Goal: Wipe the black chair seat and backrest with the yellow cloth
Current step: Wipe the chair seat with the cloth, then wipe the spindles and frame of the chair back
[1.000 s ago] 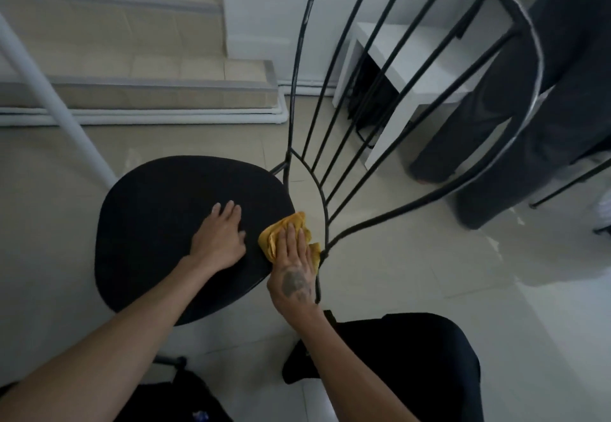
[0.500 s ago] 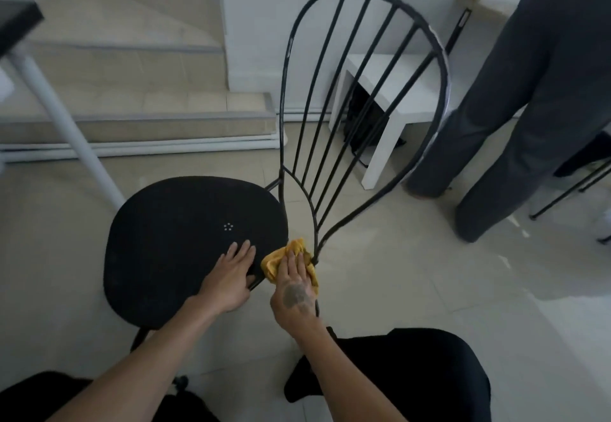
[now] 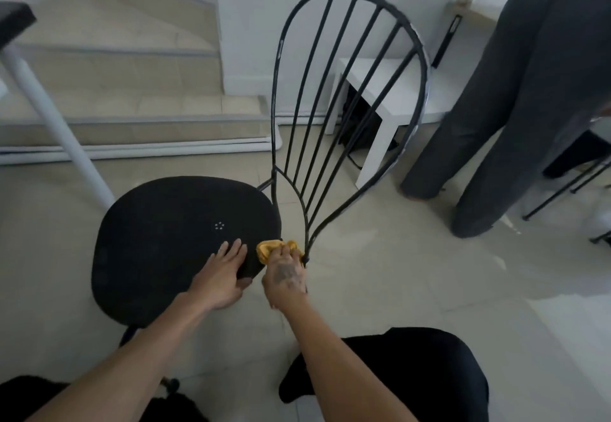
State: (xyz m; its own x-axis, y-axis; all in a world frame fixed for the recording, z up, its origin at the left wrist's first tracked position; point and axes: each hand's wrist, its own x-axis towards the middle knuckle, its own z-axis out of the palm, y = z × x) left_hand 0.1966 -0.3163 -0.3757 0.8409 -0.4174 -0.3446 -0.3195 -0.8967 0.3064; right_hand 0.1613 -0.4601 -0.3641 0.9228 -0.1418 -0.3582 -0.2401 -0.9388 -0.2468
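The right hand (image 3: 286, 277) has its grip pressed down over the yellow cloth (image 3: 268, 249), fingers curled onto it, so the cloth is bunched under the fingers with a fold showing past them to the left. The cloth sits at the near right edge of the black chair seat (image 3: 172, 239), just where the backrest (image 3: 347, 107) rods gather into the frame. The left hand (image 3: 224, 276) lies flat on the seat just beside the cloth, fingers spread and together pointing away, thumb wrapped under the seat's near edge; its grip holds nothing but steadies the seat. The seat is round and dark, with a small ring of pale dots near its middle. The backrest is a tall loop of black rods fanning out. The chair stands on a pale tiled floor (image 3: 413, 289). Beyond the backrest stands a white side table (image 3: 390, 97), and right of it a person's legs in dark grey trousers (image 3: 506, 107). Steps (image 3: 132, 91) rise at the far left.
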